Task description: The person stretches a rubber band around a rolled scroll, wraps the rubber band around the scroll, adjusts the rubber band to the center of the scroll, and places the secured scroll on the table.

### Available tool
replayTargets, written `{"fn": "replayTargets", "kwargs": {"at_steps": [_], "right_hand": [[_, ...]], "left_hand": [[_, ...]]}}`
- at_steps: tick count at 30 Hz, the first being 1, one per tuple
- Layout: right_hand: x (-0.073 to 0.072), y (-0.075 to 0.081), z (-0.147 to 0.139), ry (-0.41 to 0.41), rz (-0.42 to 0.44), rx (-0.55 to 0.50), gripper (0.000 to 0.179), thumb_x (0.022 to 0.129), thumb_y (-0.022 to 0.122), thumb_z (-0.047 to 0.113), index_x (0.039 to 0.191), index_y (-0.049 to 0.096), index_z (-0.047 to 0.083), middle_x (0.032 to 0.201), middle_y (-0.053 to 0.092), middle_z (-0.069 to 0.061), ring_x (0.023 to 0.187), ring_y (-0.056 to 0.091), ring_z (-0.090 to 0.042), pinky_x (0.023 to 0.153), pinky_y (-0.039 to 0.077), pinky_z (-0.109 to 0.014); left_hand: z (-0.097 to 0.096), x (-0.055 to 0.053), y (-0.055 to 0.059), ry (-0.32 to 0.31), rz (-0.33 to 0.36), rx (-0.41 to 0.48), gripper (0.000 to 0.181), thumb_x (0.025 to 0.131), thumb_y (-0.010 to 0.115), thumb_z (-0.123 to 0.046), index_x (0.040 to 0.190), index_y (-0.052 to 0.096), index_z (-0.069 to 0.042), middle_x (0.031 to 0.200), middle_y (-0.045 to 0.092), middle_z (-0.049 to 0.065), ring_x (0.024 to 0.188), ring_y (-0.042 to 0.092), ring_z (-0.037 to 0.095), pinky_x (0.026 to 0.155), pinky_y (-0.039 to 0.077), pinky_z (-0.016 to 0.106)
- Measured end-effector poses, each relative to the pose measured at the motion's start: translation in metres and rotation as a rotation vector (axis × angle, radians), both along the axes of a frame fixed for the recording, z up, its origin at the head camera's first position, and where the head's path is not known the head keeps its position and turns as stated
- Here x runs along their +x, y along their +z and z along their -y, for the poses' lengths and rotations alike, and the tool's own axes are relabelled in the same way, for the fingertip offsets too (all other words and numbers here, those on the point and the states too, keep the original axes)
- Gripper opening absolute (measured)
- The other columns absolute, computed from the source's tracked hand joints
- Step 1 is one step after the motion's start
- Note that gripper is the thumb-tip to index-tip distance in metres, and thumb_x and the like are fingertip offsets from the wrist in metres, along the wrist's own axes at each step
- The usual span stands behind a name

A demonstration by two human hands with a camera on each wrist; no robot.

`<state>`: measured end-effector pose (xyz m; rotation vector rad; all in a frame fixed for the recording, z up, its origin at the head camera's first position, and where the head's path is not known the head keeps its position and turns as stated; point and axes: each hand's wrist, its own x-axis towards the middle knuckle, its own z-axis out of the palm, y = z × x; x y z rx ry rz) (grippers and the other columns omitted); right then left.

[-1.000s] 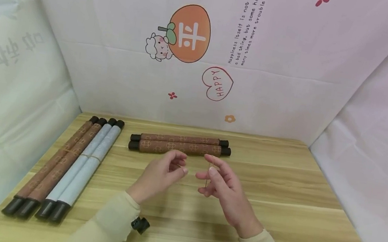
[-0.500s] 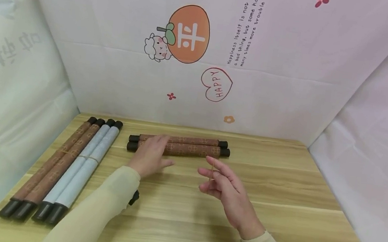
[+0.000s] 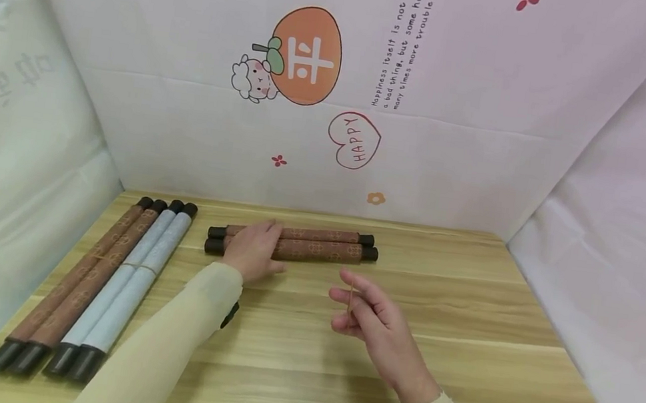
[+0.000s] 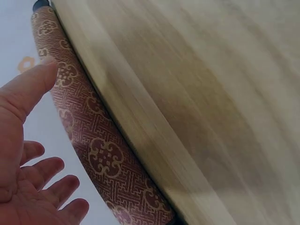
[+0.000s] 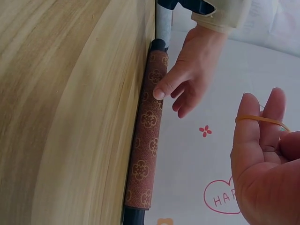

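Observation:
Two short brown scrolls [image 3: 320, 249] with gold flower patterns and black end knobs lie side by side near the back of the table. Over their left part my left hand [image 3: 251, 252] reaches down, its fingers relaxed and spread. In the left wrist view, the thumb overlaps the patterned face of the near scroll [image 4: 104, 157]. My right hand [image 3: 383, 340] is held up in front of the scrolls. A thin yellowish rubber band [image 5: 260, 119] is looped round its fingers, with the thumb bent in towards it.
At the left lie two long brown scrolls [image 3: 86, 280] beside two pale blue scrolls [image 3: 134, 286], each pair bound by a thin band. A white printed cloth [image 3: 454, 164] rises behind the wooden table [image 3: 462, 353], with cloth walls at both sides.
My left hand has moved from beside the right hand, forward and left onto the two short scrolls. The right hand stays nearly in place with the rubber band.

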<state>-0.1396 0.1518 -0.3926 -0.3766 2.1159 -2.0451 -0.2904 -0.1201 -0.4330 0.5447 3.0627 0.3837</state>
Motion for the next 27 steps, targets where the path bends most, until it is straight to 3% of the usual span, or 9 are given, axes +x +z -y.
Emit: {"fn": "replayTargets", "kwargs": {"at_steps": [14,27], "right_hand": [[0.008,-0.003,-0.001,-0.006,-0.003,0.061,0.042,0.113,0.046,0.023,0.154,0.049,0.018,0.137,0.065,-0.017,0.090,0.073,-0.024,0.089,0.062,-0.035],[0.010,-0.008,0.001,0.023,0.011,0.031,0.044,0.112,0.047,0.021,0.155,0.047,0.016,0.137,0.063,-0.019,0.091,0.074,-0.022,0.088,0.062,-0.036]], "left_hand": [[-0.012,-0.022,-0.005,-0.040,0.019,-0.082,0.111,0.085,0.082,-0.054,0.165,0.023,-0.006,0.167,0.032,0.023,0.152,0.036,0.042,0.124,0.030,0.057],[-0.012,-0.029,-0.012,-0.012,0.073,-0.143,0.106,0.088,0.079,-0.053,0.167,0.021,-0.012,0.170,0.030,0.016,0.154,0.031,0.042,0.123,0.026,0.064]]}}
